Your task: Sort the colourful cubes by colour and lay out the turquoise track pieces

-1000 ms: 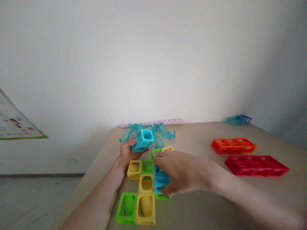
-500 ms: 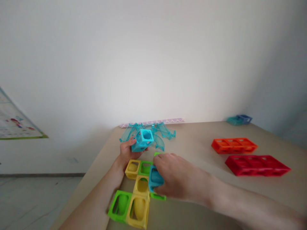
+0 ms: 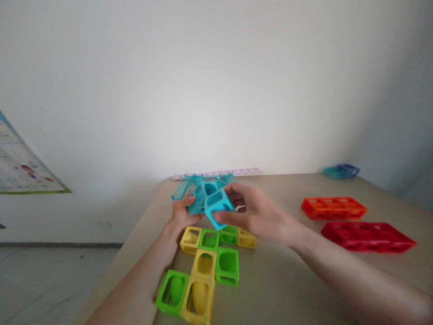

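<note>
My left hand [image 3: 182,214] grips a hollow cyan cube block [image 3: 202,195] just above the table's far left part. My right hand [image 3: 253,213] holds a second cyan cube block [image 3: 218,206] in the air, right beside the first one and touching or nearly touching it. Below both hands lies a flat cluster of joined yellow and green hollow blocks [image 3: 207,262] on the beige table [image 3: 287,280]. Behind the hands sits a pile of clear teal pieces [image 3: 184,187], partly hidden by the cubes.
A long orange block [image 3: 333,208] and a long red block [image 3: 368,236] lie at the right. A small blue and teal block [image 3: 341,171] sits at the far right corner. A pink strip [image 3: 216,173] runs along the wall. The table's left edge drops to a grey floor.
My right hand has lifted the cyan cube out of the yellow and green cluster and carried it up to the cube in my left hand. A green block is now uncovered where it sat.
</note>
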`<state>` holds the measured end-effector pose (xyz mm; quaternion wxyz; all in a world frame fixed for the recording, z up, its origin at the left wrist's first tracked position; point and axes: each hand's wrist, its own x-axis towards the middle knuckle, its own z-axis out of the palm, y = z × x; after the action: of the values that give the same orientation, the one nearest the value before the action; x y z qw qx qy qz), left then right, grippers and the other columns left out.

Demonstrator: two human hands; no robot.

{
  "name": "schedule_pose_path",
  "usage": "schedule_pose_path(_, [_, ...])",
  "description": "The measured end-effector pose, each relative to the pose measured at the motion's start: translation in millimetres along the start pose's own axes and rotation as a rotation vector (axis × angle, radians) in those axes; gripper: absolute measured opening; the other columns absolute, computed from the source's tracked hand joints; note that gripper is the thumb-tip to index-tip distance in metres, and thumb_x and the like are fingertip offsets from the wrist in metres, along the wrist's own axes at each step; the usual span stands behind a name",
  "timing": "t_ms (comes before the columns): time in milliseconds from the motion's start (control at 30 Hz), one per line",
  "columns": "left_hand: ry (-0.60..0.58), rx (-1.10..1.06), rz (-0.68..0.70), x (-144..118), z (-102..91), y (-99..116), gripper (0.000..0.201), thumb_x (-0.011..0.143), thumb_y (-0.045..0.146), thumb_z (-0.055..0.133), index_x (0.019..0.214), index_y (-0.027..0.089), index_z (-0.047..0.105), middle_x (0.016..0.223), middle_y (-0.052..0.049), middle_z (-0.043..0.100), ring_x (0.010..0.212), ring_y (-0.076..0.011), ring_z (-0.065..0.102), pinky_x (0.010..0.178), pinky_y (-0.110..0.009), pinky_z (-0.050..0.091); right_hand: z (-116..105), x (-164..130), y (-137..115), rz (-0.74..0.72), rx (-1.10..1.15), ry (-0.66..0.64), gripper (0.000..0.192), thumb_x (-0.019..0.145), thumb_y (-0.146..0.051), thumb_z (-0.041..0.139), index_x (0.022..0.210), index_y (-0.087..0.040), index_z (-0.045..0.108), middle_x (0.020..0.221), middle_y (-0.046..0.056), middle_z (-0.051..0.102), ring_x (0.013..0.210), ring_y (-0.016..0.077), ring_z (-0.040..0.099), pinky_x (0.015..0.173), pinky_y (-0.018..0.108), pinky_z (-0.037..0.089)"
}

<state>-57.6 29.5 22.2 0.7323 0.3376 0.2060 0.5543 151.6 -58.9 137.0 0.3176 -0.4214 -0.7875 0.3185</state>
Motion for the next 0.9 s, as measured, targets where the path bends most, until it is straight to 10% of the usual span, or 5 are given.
schedule_pose_path(367, [-0.092, 0.055, 0.041, 1, 4.3, -4, 0.058, 0.055, 0.023, 0.082, 0.110, 0.021, 0.065, 0.094, -0.006, 0.073, 0.074, -0.0217, 0.067, 0.057, -0.031, 0.052, -12, 23, 37, -0.110, -0.174, 0.278, 0.030, 0.077, -0.035, 0.068, 0.101, -0.017, 0.062, 0.087, 0.005, 0.066, 0.072, 0.0171, 0.059, 0.063, 0.027, 0.044])
schedule_pose_path(900, [-0.085, 0.106, -0.021, 3, 5.0, -1, 0.038, 0.067, 0.022, 0.072, 0.104, 0.015, 0.067, 0.083, -0.007, 0.070, 0.063, -0.0173, 0.064, 0.047, -0.024, 0.050, -3, 27, 56, -0.403, -0.418, 0.188, 0.045, 0.079, -0.005, 0.057, 0.121, -0.022, 0.054, 0.119, 0.009, 0.056, 0.097, 0.0198, 0.058, 0.083, 0.031, 0.046])
